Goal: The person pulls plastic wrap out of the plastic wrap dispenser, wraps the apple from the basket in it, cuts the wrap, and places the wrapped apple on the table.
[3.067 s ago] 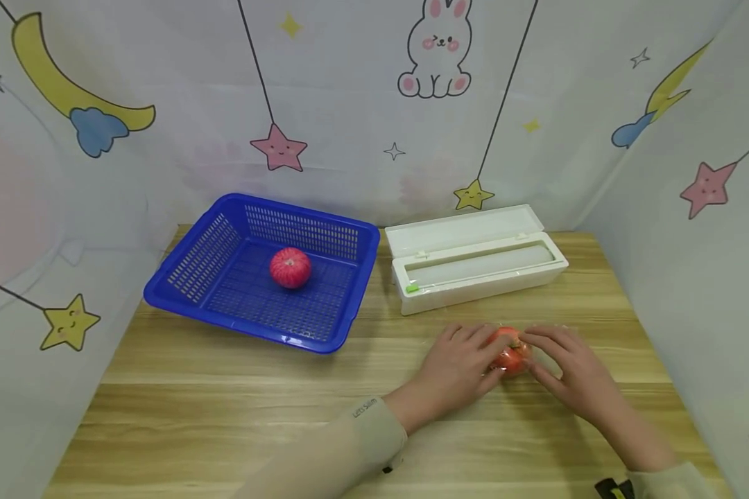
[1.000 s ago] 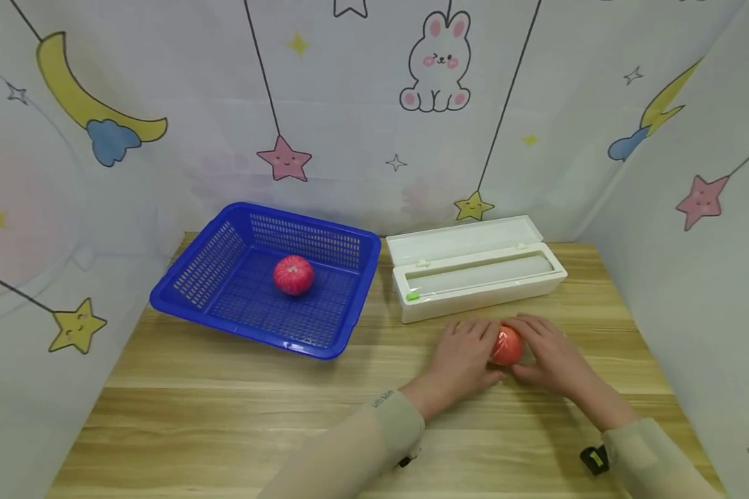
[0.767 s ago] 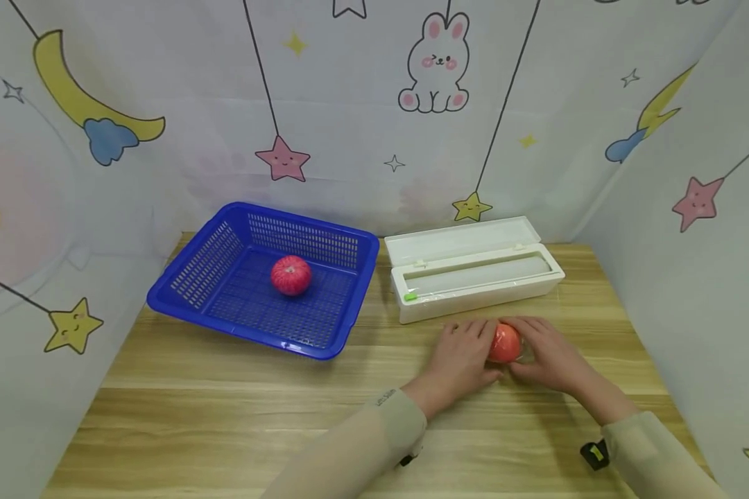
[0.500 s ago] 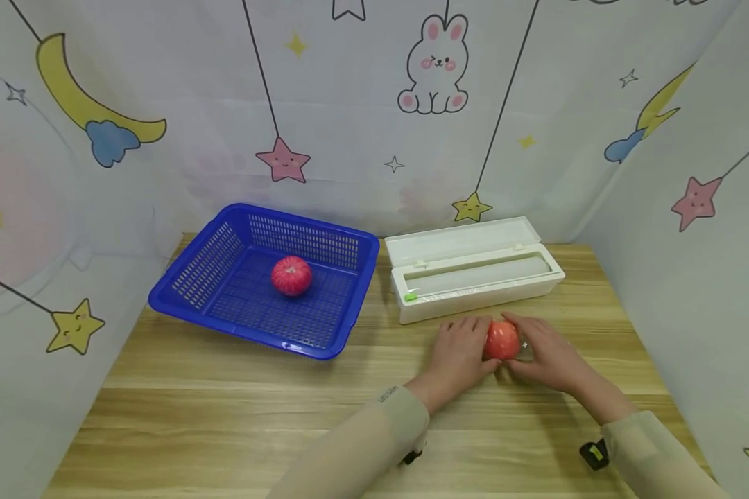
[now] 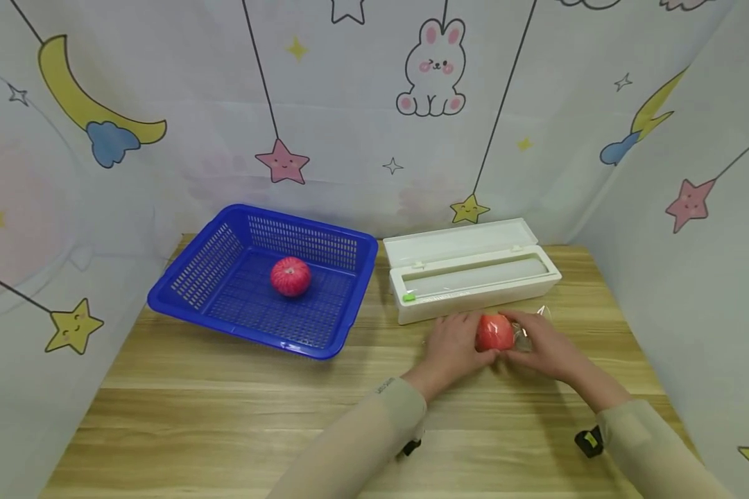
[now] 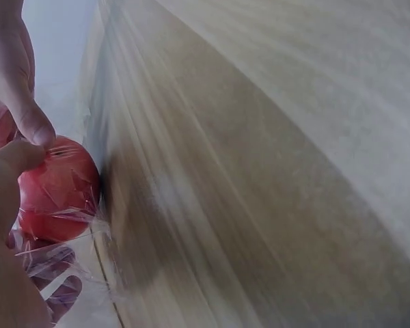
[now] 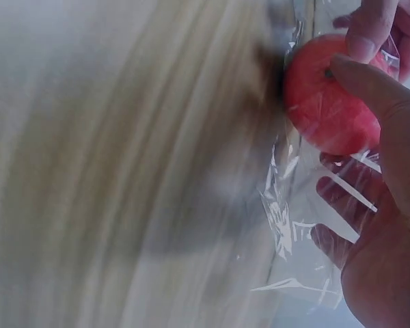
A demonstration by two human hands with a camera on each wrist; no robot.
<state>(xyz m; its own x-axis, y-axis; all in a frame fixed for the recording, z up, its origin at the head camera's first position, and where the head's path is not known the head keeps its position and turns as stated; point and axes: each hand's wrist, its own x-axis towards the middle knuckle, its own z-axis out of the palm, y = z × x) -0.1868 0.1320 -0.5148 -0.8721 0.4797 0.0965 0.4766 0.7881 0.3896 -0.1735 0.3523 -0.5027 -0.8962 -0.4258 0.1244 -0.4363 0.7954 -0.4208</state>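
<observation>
Head view: red, round, tomato-like fruit (image 5: 495, 333) held between both hands just in front of the white, oblong plastic dispenser box (image 5: 474, 299); whether it touches the wood-grain tabletop (image 5: 225, 430) cannot be told. Transparent, thin plastic film (image 7: 280, 212) clings over the fruit, with loose crumpled folds on the right-hand side.

Left hand (image 5: 451, 348): fingers curved round one side, thumb pressed on the skin. Right hand (image 5: 546, 350): thumb and forefinger part-closed on the opposite side; the remaining fingers spread loosely behind the film, off the fruit.

Handling (judged): fruit probably light, firm with a little give, liable to bruise under a hard squeeze. Film limp, likely clingy to itself and slick over the curved skin; apt to tear or bunch if tugged.

Hold: best cupped at the widest part by several fingers, pressure spread, thumbs flattening folds. Loose film better pinched near its edge than mid-sheet.
</observation>
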